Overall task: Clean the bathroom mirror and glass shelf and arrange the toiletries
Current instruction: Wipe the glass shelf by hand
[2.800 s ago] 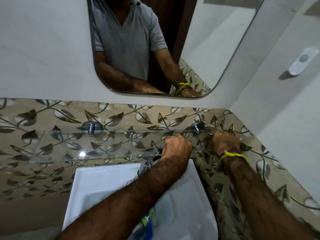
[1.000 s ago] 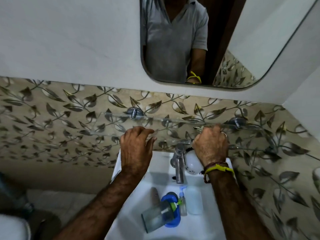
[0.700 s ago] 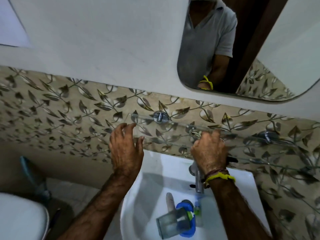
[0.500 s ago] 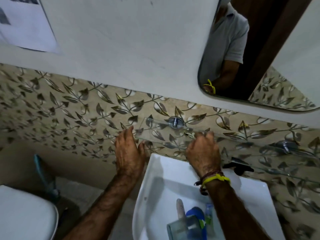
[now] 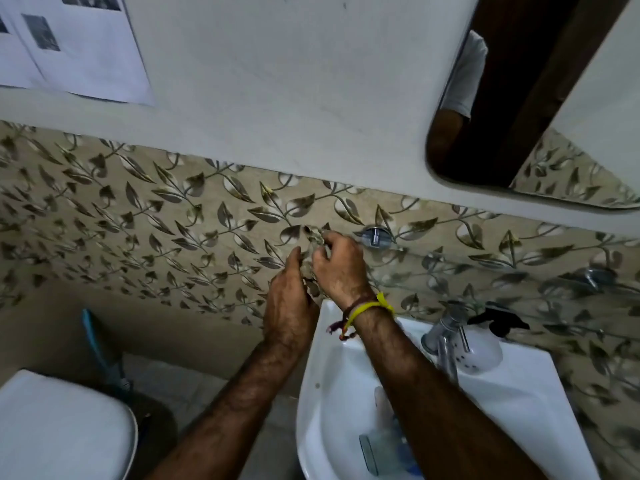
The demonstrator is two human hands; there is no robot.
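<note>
Both hands meet at the left end of the glass shelf, which runs along the leaf-patterned tile wall on chrome brackets. The left hand reaches up with its fingers together against the shelf's end edge; whether they pinch the glass or only press on it cannot be told. The right hand, with a yellow band and a dark thread at the wrist, sits just beside it, fingers curled loosely over the near corner of the shelf; what they grip, if anything, is too blurred to make out.

Below the shelf is the white washbasin. A chrome tap stands at its back, and a white spray bottle with a black trigger head stands just to the right of the tap. A clear tumbler lies in the bowl, partly hidden by the right forearm.

The mirror hangs at upper right, well apart from the hands. A white toilet lid shows at lower left, and papers are fixed to the wall at upper left.
</note>
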